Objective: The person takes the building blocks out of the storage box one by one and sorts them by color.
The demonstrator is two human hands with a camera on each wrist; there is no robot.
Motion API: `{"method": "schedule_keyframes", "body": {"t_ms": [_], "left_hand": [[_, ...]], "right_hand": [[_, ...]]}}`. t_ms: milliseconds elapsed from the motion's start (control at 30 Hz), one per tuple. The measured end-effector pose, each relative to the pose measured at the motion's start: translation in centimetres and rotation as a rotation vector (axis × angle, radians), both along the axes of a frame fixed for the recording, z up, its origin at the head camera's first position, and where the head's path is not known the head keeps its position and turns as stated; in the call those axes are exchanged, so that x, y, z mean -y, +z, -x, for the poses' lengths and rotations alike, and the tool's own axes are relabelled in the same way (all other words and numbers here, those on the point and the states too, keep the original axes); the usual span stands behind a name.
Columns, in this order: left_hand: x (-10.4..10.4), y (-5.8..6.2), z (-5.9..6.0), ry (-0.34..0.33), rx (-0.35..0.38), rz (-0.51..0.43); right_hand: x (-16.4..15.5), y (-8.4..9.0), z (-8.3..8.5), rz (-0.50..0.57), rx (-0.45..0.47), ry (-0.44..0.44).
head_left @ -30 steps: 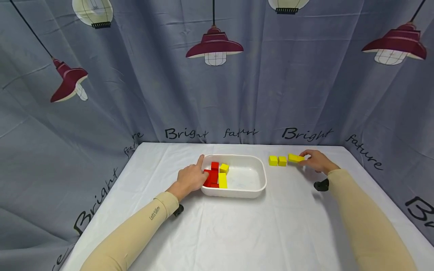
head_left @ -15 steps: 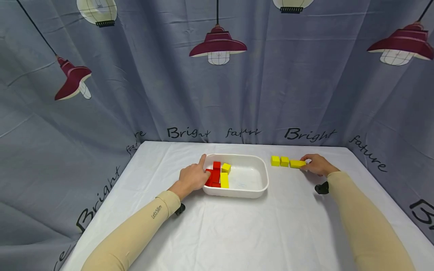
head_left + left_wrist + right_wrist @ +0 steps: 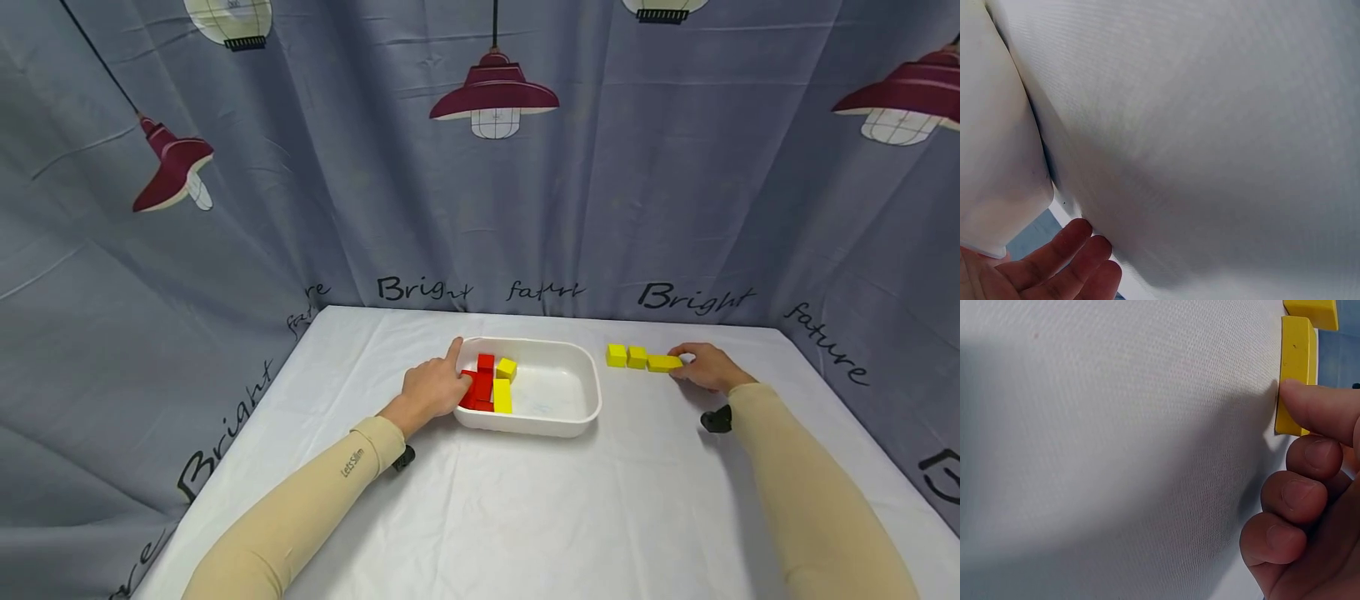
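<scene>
A white plastic tray [image 3: 558, 427] stands on the table, with red blocks [image 3: 483, 387] and two yellow blocks [image 3: 502, 396] in its left part. My left hand [image 3: 435, 387] holds the tray's left rim, thumb over the inside and index finger pointing to the back corner. Three of its fingers [image 3: 1088, 253] show beside the tray wall in the left wrist view. My right hand [image 3: 705, 367] pinches the end of a long yellow block [image 3: 1295, 353] lying on the cloth. Its thumb presses the near side; the other fingers are curled below. Two yellow cubes [image 3: 617, 356] line up to the left of that block.
White cloth [image 3: 540, 517] covers the table. A grey curtain [image 3: 390, 192] printed with lamps hangs right behind the table's back edge and along both sides. The table's right edge runs just past the right arm.
The right hand has lowered the long yellow block from a tilt to flat on the cloth, in line with the two cubes. The left hand keeps its place on the tray; the head view shifts slightly.
</scene>
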State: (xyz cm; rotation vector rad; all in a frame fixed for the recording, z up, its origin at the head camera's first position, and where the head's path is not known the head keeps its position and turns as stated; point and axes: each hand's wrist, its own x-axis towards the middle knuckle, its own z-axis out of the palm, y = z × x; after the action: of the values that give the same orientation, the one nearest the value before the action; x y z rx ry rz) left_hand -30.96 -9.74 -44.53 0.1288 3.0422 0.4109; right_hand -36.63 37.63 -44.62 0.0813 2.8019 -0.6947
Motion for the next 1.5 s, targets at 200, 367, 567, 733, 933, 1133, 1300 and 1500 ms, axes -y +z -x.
{"method": "schedule_keyframes", "body": {"t_ms": [200,367,567,733,933,1133,1300,1500], "left_hand": [[-0.1,0.1,-0.1,-0.006,0.003,0.009],[-0.1,0.2,-0.1,-0.003,0.007,0.011],[-0.1,0.3,-0.2,-0.001,0.014,0.007],[-0.1,0.3,-0.1,0.003,0.017,0.007],[0.0,0.2,-0.1,0.008,0.024,0.010],[-0.1,0.4,-0.2,0.009,0.021,0.010],[-0.1,0.4,-0.3,0.007,0.016,0.015],[-0.2,0.4,-0.2,0.003,0.020,0.018]], "right_hand": [[-0.2,-0.1,-0.2,-0.015,-0.003,0.019],[-0.3,0.1,-0.3,-0.023,-0.032,0.034],[0.0,0.3,-0.2,-0.018,-0.070,0.051],[0.7,1.1,-0.4,0.001,-0.094,0.082],[1.6,2.2,-0.7,0.009,-0.142,0.135],[2.7,3.0,-1.0,0.022,-0.162,0.149],[3.9,3.9,-1.3,0.031,-0.149,0.151],[5.5,4.9,-1.7,0.031,-0.154,0.198]]}}
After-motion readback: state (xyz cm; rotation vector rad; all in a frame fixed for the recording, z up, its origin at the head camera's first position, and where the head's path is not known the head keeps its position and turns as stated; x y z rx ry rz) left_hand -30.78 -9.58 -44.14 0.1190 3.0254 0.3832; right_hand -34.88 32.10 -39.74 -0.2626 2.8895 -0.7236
